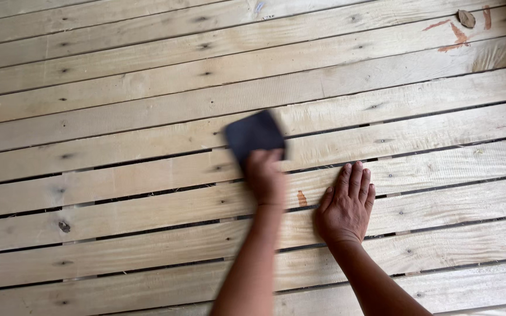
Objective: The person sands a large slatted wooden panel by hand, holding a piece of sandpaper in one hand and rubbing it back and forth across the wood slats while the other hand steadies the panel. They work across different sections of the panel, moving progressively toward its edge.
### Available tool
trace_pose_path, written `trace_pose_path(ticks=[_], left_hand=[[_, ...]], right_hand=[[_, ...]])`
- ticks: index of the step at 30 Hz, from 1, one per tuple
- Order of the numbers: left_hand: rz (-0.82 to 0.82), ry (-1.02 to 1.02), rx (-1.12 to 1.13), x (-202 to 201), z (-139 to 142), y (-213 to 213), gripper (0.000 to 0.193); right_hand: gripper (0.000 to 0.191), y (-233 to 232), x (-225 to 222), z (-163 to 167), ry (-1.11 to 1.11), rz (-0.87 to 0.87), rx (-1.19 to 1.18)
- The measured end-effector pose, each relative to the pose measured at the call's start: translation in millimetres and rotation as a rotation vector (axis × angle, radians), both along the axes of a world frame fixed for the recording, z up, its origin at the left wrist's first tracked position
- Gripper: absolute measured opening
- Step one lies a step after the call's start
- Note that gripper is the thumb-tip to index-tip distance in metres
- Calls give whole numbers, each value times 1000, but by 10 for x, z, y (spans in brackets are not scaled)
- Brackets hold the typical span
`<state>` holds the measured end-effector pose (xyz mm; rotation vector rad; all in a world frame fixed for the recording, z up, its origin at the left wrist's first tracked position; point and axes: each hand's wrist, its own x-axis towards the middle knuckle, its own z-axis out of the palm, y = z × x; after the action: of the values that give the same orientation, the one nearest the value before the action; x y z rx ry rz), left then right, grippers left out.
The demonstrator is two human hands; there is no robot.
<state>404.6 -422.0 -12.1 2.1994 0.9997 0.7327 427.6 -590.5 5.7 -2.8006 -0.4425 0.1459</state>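
Counted: 2 hands, 1 dark sheet, 1 dry leaf, approx 14 pale wood planks across the view, w/ thin dark gaps between the lower ones.

Left hand (265, 175) is closed on the near edge of a dark square sheet (254, 135), prob. sandpaper, can't tell for sure as it's motion-blurred. Sheet lies flat on the planks (118, 123), just beyond the left knuckles, sticking out away from the person; fingers curl over its lower edge, so hand & sheet are touching. Left forearm runs up from bottom centre.

Right hand (346, 205) is open, palm down, fingers together & pointing away, pressed flat on a plank just to the right of the left hand. It holds nothing. The 2 hands are near each other but not touching; sheet sits up & left of the right hand, apart from it.

A small reddish mark (301, 198) shows on the plank between the 2 wrists. More reddish streaks (455, 35) at top right, w/ the dry brown leaf (466, 18) beside them, well apart from both hands. Dark knots & nail heads dot the boards
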Motion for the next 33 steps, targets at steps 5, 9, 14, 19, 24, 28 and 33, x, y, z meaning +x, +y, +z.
trace_pose_path(ticks=[5,9,14,19,24,28,33], left_hand=[[-428,48,-31,354,68,-475,33],[-35,-1,-106,-507,85,665,21],[161,-34,318,-756,54,943,26],[-271,17,-74,288,42,-591,28],[-327,-50,-55,9,172,-263,27],[82,50,99,-715,279,762,22],[-11,-86,120,-189,108,153,23]], right_hand=[[74,-42,-2,-11,-58,38,-20],[67,-27,-13,-22,-19,6,-9],[67,-6,-25,-46,-34,7,-26],[76,-50,6,-64,-102,44,-48],[67,-40,3,-33,-36,11,-34],[67,-1,-28,-1,-42,0,-26],[68,-4,-28,14,-43,13,-41]])
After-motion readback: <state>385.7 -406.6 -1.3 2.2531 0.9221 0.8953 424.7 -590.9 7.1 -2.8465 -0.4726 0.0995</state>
